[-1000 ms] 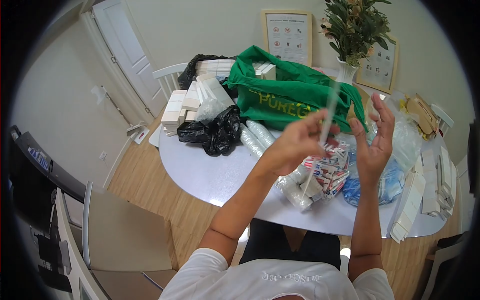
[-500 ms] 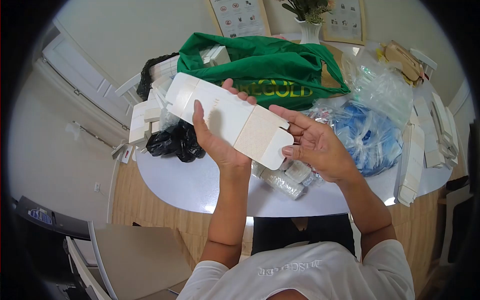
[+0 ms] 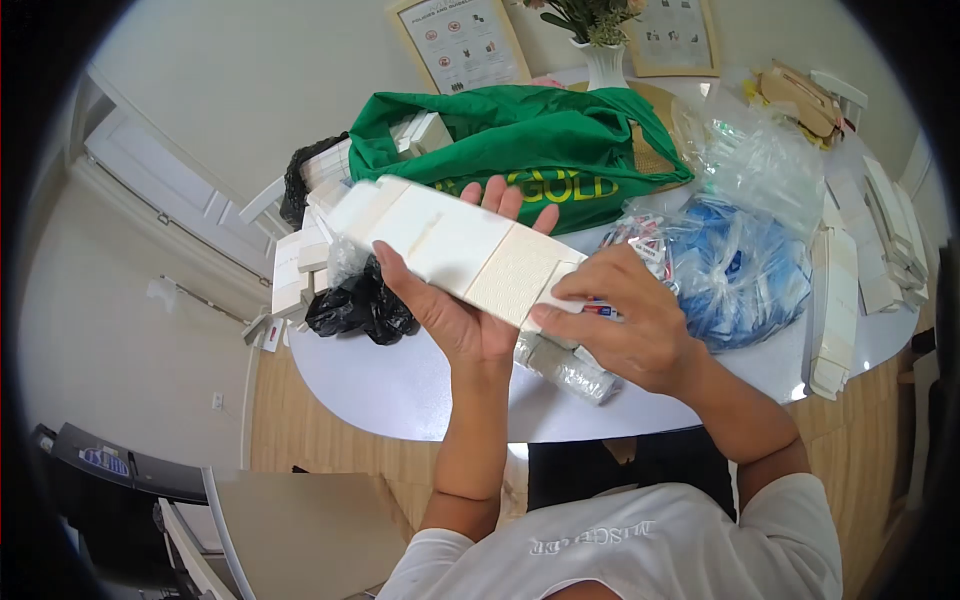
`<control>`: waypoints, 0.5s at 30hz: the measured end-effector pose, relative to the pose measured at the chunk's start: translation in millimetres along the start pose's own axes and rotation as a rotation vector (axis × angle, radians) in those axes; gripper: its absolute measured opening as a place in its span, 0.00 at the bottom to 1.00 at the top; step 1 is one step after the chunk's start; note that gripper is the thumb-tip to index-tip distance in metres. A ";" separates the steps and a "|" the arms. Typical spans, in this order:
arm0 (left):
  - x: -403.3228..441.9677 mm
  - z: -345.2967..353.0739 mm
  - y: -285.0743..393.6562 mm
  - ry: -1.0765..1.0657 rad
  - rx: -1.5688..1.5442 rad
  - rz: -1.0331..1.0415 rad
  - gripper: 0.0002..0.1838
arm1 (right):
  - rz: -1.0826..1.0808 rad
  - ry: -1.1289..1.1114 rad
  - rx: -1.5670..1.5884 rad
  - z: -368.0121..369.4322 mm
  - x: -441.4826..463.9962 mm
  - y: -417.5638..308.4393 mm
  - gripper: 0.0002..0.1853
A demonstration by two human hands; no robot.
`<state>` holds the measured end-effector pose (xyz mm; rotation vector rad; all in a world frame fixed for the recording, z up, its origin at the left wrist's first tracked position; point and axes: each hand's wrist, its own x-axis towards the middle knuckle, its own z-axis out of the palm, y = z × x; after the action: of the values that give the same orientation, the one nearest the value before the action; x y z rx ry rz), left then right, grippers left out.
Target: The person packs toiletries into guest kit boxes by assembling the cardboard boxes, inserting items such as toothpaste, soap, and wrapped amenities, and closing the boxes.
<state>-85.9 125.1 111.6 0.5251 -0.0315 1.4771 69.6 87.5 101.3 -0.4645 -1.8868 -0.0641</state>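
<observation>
A white cardboard box (image 3: pixel 445 238) with a textured cream panel lies slantwise above the table, its flaps at the ends. My left hand (image 3: pixel 455 325) supports it from below, thumb along the near edge and fingertips showing past the far edge. At the box's right end, my right hand (image 3: pixel 635 318) pinches the end flap (image 3: pixel 556 290) between thumb and fingers. Beneath the hands, clear-wrapped bundles (image 3: pixel 568 368) rest on the table, partly hidden. Small printed packets (image 3: pixel 640 238) in clear plastic sit just beyond my right hand.
A white table (image 3: pixel 400 400) carries a large green bag (image 3: pixel 470 110) with white boxes inside. Blue items in clear plastic (image 3: pixel 740 275), flattened white boxes (image 3: pixel 835 310) and clear bags (image 3: pixel 765 160) lie right. A black plastic bag (image 3: pixel 360 305) lies left; a flower vase (image 3: pixel 603 65) stands behind.
My right hand has closed in on the end flap, which now sits folded inward. The box has turned slightly, and the whole view has shifted a little.
</observation>
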 end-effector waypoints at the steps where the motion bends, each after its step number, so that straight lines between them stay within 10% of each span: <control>1: -0.2 -0.1 1.0 0.078 0.075 -0.013 0.42 | 0.026 -0.079 0.059 0.5 0.0 -0.4 0.15; 15: 0.2 3.1 -7.5 0.292 0.278 -0.209 0.29 | -0.124 -0.056 -0.276 1.8 2.3 10.7 0.17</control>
<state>-77.8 124.2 112.1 0.5139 0.4515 1.3458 71.0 98.4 100.8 -0.5396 -1.9693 -0.4021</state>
